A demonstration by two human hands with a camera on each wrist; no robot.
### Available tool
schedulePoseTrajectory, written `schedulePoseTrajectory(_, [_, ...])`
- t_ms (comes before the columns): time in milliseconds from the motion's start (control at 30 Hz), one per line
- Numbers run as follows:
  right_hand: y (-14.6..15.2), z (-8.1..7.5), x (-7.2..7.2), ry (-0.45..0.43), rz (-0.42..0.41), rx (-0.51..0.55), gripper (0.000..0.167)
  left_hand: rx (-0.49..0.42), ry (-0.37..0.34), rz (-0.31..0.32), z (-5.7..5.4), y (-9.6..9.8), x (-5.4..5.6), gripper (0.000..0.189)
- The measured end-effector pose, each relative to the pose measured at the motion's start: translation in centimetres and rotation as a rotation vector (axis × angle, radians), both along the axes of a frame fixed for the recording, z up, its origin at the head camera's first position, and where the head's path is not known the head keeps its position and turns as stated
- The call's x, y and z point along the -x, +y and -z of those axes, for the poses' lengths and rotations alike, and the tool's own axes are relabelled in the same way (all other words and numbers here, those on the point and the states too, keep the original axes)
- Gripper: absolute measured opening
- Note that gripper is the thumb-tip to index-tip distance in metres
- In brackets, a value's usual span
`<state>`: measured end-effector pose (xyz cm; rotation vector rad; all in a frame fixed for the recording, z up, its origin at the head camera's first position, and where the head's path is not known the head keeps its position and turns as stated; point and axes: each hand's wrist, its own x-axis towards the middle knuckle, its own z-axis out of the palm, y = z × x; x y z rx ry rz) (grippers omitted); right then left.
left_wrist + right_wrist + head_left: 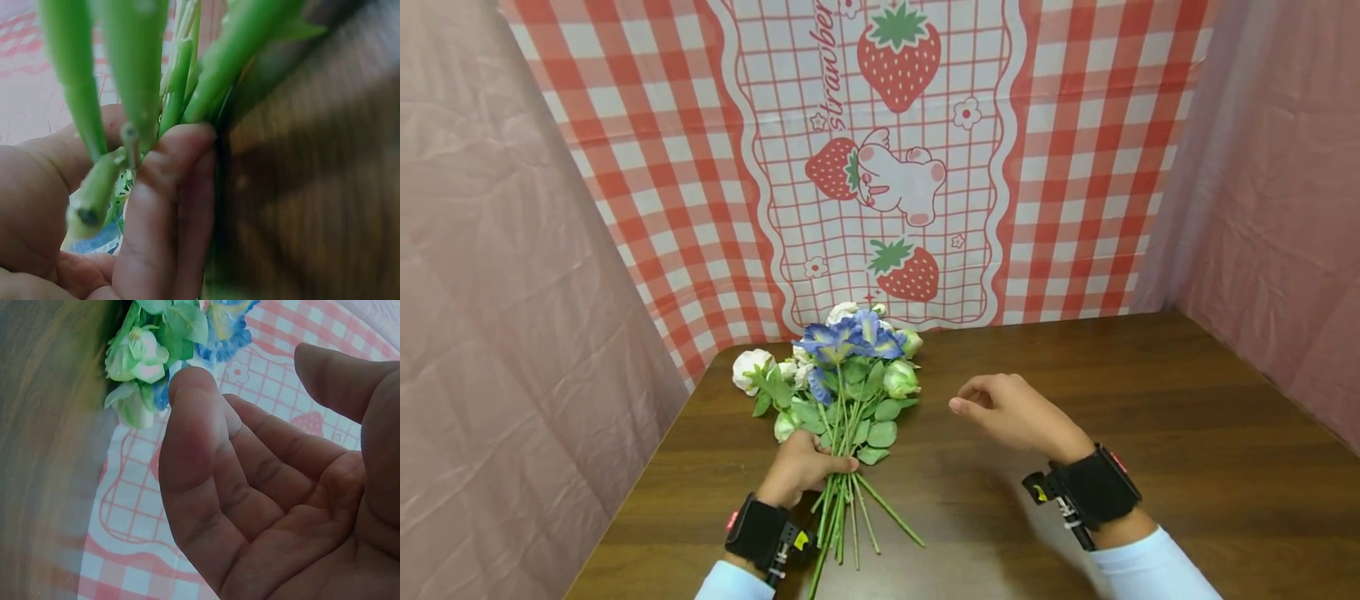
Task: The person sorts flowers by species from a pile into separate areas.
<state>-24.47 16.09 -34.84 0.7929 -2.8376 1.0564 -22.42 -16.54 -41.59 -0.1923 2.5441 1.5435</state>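
Observation:
A bouquet of artificial flowers [850,375] lies over the table's left part, blue blooms in the middle and white and pale green ones around them. My left hand [805,467] grips its bundled stems [846,492] below the leaves, thumb across them. In the left wrist view, the fingers [150,206] curl round thick green stems [134,69], whose cut ends point toward the camera. To the right of the bouquet my right hand [1018,412] hovers over the table, apart from the flowers. Its fingers [190,444] are loosely bent with nothing in them in the right wrist view.
A brown wooden table [1150,400] spreads beneath both hands. Behind it hangs a red-and-white checked cloth [1075,167] with strawberry prints. Pink curtains [512,333] close off the left and right sides. Each wrist wears a black strap [1097,487] with a small camera.

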Motion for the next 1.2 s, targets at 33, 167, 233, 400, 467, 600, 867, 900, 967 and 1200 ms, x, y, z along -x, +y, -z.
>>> schedulePoseTrajectory(33, [0.1,-0.1,0.0,-0.001,0.001,0.002,0.030,0.006,-0.005,-0.003,0.0,-0.2,0.0,0.066])
schedulePoseTrajectory(167, [0.3,-0.3,-0.1,-0.020,0.006,0.012,0.032,0.015,-0.018,-0.013,-0.1,-1.0,0.0,0.066])
schedulePoseTrajectory(233, [0.4,-0.4,-0.1,-0.029,0.008,0.013,0.033,0.014,-0.019,-0.021,-0.1,-1.3,0.0,0.065])
schedulePoseTrajectory(400, [0.5,-0.5,-0.2,-0.052,0.005,0.025,0.036,0.000,-0.006,-0.050,0.1,-2.3,0.0,0.063])
schedulePoseTrajectory(467, [0.6,-0.5,-0.2,-0.059,0.004,0.028,0.037,-0.008,0.000,-0.061,0.1,-2.7,-0.1,0.062])
schedulePoseTrajectory(600, [0.6,-0.5,-0.1,-0.062,0.007,0.025,0.036,0.004,0.014,-0.071,0.2,-3.5,-0.2,0.061])
schedulePoseTrajectory(867, [0.8,-0.5,-0.2,-0.070,0.001,0.034,0.039,0.045,0.019,-0.084,0.6,-5.2,-0.1,0.061])
schedulePoseTrajectory(900, [0.8,-0.5,-0.2,-0.071,0.000,0.033,0.040,0.053,0.021,-0.086,0.6,-5.4,-0.1,0.061])
schedulePoseTrajectory(967, [0.8,-0.5,-0.2,-0.070,-0.002,0.032,0.040,0.070,0.017,-0.096,0.6,-6.0,-0.1,0.060])
schedulePoseTrajectory(1200, [0.8,-0.5,-0.1,-0.072,0.000,0.025,0.038,0.100,-0.006,-0.123,0.4,-7.7,-0.3,0.059])
